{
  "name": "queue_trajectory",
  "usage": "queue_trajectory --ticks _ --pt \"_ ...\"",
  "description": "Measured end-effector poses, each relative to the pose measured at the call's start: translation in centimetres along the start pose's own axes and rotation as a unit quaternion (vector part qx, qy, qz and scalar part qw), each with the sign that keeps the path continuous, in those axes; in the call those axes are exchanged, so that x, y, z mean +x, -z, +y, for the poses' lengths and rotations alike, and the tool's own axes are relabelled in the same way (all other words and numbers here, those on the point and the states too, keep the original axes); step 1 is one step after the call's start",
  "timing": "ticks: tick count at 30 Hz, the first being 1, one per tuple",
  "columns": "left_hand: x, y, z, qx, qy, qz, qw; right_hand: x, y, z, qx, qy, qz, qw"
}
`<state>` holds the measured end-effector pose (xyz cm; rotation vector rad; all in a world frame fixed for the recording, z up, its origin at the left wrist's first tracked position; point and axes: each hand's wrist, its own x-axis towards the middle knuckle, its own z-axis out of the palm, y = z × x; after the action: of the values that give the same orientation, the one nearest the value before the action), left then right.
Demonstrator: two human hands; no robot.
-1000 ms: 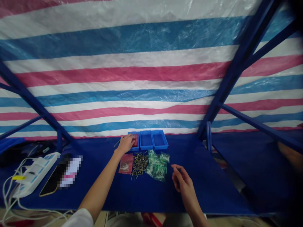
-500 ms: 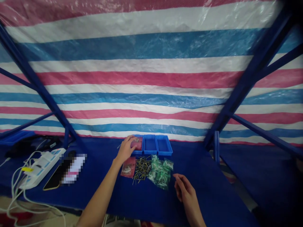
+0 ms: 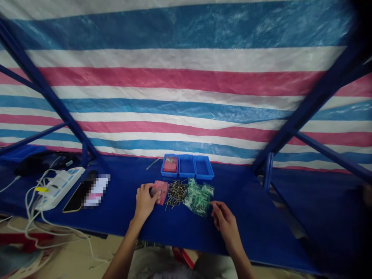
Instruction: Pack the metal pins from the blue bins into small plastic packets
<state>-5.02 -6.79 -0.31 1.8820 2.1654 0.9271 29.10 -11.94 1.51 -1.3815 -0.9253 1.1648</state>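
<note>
My left hand (image 3: 145,201) grips the left edge of a red plastic bag (image 3: 163,188) on the blue table, thumb over it; its small contents are partly hidden. To the bag's right lies a loose pile of screws (image 3: 176,192), thin, dark and brassy. Beside that pile is a heap of green plastic bags (image 3: 198,198) with small parts inside. My right hand (image 3: 225,219) is near the heap's right edge, fingers curled and thumb and forefinger together, with nothing visible in them. Another red bag (image 3: 170,164) sits in the left blue tray (image 3: 162,170).
Two more blue trays, a middle tray (image 3: 186,175) and a right tray (image 3: 204,177), adjoin the left one. A thin pen-like item (image 3: 152,164) lies left of them. Further left are a phone (image 3: 76,198) and a white power strip (image 3: 62,186) with cables. Blue metal posts rise at both sides.
My left hand has come back from the left tray to the red bag on the table, leaving a red bag in that tray. My right hand keeps its curled shape. The view has tilted down.
</note>
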Motion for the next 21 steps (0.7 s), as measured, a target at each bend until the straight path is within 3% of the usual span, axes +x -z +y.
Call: queue_trajectory --ticks 8,10,13,15,18,21 --pt "-0.4 1.1 -1.2 -0.265 0.083 0.043 0.96 -0.2 0.4 0.9 -0.016 0.011 0.016 1.0" --pt "-0.3 1.5 -0.8 -0.339 0.113 0.04 0.933 -0.5 0.0 0.8 -0.041 0.038 0.018 0.998" --pt "-0.3 2.0 0.8 -0.473 0.185 0.002 0.861 -1.2 -1.8 0.1 -0.1 0.117 -0.023 0.988" --pt "-0.8 2.2 2.6 -0.547 0.207 -0.029 0.811 -1.9 -3.7 -0.6 -0.142 0.182 -0.088 0.969" --pt "-2.3 2.2 5.5 -0.6 0.198 -0.092 0.769 -2.6 -6.6 -1.5 -0.221 0.293 -0.171 0.914" --pt "-3.9 2.1 7.7 -0.621 0.199 -0.153 0.742 -2.6 -8.3 -2.3 -0.284 0.4 -0.154 0.858"
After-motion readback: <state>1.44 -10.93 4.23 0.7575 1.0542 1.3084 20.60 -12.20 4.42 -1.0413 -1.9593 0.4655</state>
